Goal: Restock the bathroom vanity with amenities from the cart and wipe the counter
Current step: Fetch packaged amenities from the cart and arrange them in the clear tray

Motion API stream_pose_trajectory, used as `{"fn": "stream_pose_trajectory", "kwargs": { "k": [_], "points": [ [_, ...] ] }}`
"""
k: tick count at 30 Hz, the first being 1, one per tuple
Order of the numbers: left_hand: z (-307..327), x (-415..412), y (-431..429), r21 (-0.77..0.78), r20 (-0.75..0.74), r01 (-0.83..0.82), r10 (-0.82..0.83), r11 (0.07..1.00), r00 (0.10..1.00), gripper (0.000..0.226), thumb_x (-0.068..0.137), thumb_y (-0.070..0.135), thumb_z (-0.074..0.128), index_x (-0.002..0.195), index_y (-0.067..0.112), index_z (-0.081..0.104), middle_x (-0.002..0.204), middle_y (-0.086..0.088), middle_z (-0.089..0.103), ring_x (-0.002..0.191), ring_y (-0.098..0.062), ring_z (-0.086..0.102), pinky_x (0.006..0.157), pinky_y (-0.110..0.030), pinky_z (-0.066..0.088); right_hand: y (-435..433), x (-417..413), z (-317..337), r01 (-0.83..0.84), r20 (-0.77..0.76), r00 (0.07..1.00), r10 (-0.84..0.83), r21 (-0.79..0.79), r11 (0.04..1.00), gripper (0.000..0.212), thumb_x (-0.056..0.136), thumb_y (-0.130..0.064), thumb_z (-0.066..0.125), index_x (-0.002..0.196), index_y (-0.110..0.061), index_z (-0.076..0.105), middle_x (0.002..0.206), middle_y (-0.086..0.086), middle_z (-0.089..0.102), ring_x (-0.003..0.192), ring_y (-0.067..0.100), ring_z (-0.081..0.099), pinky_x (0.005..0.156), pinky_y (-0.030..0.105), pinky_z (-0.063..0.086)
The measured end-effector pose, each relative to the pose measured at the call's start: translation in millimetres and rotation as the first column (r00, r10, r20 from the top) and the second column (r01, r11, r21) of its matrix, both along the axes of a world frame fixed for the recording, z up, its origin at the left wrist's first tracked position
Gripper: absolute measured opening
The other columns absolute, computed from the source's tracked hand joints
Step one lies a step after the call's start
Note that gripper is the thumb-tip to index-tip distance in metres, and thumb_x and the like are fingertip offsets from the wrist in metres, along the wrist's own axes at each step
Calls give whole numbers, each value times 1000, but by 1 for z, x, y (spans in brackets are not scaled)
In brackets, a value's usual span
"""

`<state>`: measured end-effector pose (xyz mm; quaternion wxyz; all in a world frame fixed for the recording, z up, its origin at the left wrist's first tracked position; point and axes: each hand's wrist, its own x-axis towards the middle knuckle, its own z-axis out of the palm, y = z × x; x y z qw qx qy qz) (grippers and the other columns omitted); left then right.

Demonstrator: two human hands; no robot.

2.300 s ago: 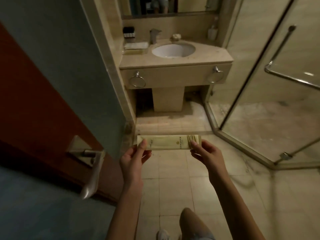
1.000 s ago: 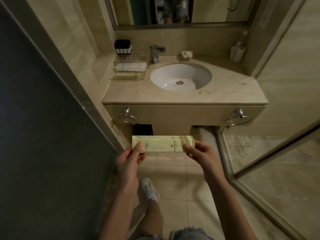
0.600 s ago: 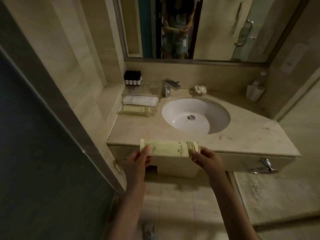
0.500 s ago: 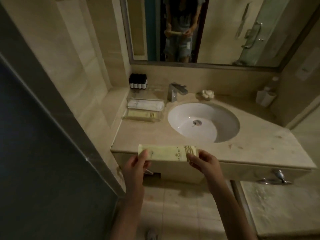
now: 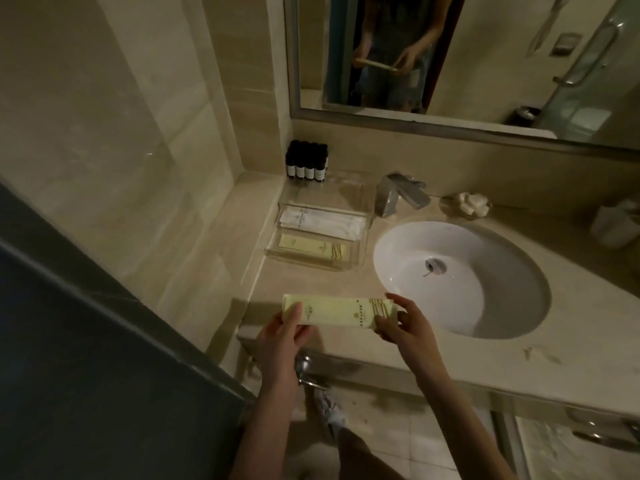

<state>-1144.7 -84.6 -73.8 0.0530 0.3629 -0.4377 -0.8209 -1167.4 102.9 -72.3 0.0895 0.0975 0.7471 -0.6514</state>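
I hold a long pale-yellow amenity packet (image 5: 337, 310) level over the front left of the beige vanity counter (image 5: 571, 344). My left hand (image 5: 282, 336) pinches its left end, thumb on top. My right hand (image 5: 401, 323) pinches its right, striped end. Further back on the counter stands a clear tray (image 5: 360, 237) that holds a similar yellow packet (image 5: 311, 247) in its front section and white packets (image 5: 322, 221) behind it.
Several small dark bottles (image 5: 307, 162) stand in the back left corner. A chrome tap (image 5: 398, 194), a soap dish (image 5: 465, 204) and the white basin (image 5: 485, 292) lie to the right. A cup (image 5: 616, 225) sits far right. A mirror (image 5: 467, 57) hangs above, a dark door (image 5: 86, 358) is left.
I have walked from the doorway up to the vanity. The packet, held the same way in both hands, has come forward from below the counter edge to above the counter.
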Motion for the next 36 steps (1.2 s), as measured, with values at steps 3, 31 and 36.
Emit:
{"fn": "stream_pose_trajectory", "kwargs": {
  "k": [3,31,36],
  "points": [
    [1,-42,-13,-12,-1,-54,54,998,999,23,85,11,66,105,0,62,103,-13,68,97,-23,66,64,-24,59,-11,-43,-7,-55,12,998,56,-15,998,40,92,-17,60,130,-19,48,108,6,67,90,18,70,74,25,58],
    [-106,-301,-59,-803,572,520,-626,-292,531,38,74,11,74,112,13,70,115,-1,66,106,-17,61,86,-15,40,-8,-258,-68,192,285,952,-114,-261,946,16,97,-9,51,107,-3,62,97,10,70,87,18,69,68,22,58],
    [-109,-303,-54,-747,657,467,-636,-473,405,47,82,17,69,128,21,58,129,9,53,110,-9,55,94,-23,45,-6,-260,-72,220,298,945,-134,-276,936,19,97,-10,51,110,0,60,100,13,69,90,21,68,68,22,59]
  ]
}}
